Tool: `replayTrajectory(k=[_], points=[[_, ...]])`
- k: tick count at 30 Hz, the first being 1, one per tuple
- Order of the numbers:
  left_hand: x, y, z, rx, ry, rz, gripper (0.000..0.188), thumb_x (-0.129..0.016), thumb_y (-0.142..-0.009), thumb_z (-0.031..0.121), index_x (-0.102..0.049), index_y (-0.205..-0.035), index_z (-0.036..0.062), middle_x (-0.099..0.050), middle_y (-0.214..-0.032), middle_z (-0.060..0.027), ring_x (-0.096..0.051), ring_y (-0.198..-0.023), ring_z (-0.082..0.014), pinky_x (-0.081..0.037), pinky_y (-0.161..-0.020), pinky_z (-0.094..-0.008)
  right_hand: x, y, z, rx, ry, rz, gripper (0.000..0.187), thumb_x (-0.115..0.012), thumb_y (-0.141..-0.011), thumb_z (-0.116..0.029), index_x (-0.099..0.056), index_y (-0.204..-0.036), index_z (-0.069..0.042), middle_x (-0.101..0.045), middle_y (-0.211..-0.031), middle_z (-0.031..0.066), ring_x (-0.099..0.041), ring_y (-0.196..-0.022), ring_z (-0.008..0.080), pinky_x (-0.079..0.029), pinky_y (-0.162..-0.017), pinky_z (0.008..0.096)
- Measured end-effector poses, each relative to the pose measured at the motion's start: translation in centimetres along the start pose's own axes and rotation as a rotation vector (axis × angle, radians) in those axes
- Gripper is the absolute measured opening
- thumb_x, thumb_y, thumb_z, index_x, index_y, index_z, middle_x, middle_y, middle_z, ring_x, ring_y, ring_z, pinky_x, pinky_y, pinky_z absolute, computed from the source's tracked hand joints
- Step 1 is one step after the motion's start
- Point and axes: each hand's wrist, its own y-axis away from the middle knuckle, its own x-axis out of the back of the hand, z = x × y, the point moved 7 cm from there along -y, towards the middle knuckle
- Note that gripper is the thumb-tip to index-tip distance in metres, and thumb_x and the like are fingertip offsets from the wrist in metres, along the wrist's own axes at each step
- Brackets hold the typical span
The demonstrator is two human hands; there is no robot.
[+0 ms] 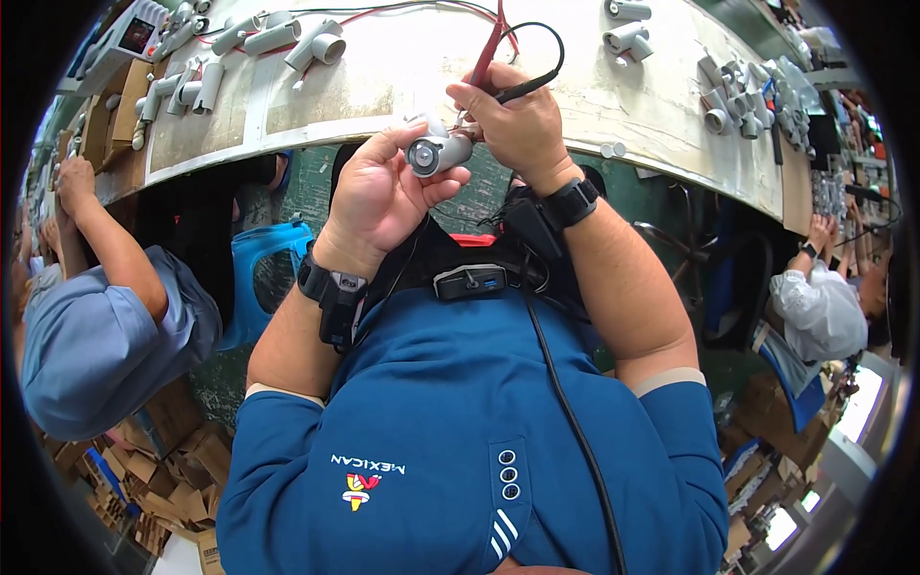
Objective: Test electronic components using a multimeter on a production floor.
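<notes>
My left hand [372, 199] is closed around a grey cylindrical housing [446, 156], held just past the table's near edge. One round end of the housing, with a lens-like centre, faces me. My right hand [525, 125] pinches a red test probe [488, 56] and a black test probe [526, 87] together. Their lower ends point down at the back of the housing, by some short wires. Fingers partly cover the probe tips, so I cannot tell whether they touch anything.
Grey housings [273, 36] with thin wires lie at the table's [383, 84] far left, and more housings [738, 101] are piled on the right. Two small white caps [613, 149] sit at the near edge. A blue stool [261, 273] and a co-worker [115, 326] are to my left.
</notes>
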Motion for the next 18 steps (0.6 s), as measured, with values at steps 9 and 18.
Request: replayTrajectory(k=[9, 18], points=[[-0.15, 0.05, -0.15, 0.004, 0.005, 0.0, 0.036, -0.057, -0.103, 0.024, -0.06, -0.119, -0.0083, -0.073, -0.103, -0.0218, -0.076, -0.086, -0.034, -0.066, -0.075, -0.0383, -0.06, 0.19, 0.18, 0.017, -0.027, 0.003, 0.017, -0.077, -0.094, -0.018, -0.073, -0.098, -0.003, -0.074, -0.08, 0.0042, -0.067, -0.068, 0.008, -0.052, -0.058, 0.0239], [-0.22, 0.02, 0.03, 0.005, 0.004, 0.0, 0.037, -0.056, -0.103, 0.024, -0.059, -0.119, -0.0087, -0.073, -0.103, -0.022, -0.075, -0.086, -0.034, -0.066, -0.074, -0.0381, -0.18, 0.04, 0.52, 0.026, -0.013, 0.013, 0.017, -0.077, -0.094, -0.018, -0.072, -0.098, -0.003, -0.074, -0.08, 0.0043, -0.067, -0.068, 0.0076, -0.053, -0.058, 0.0238]])
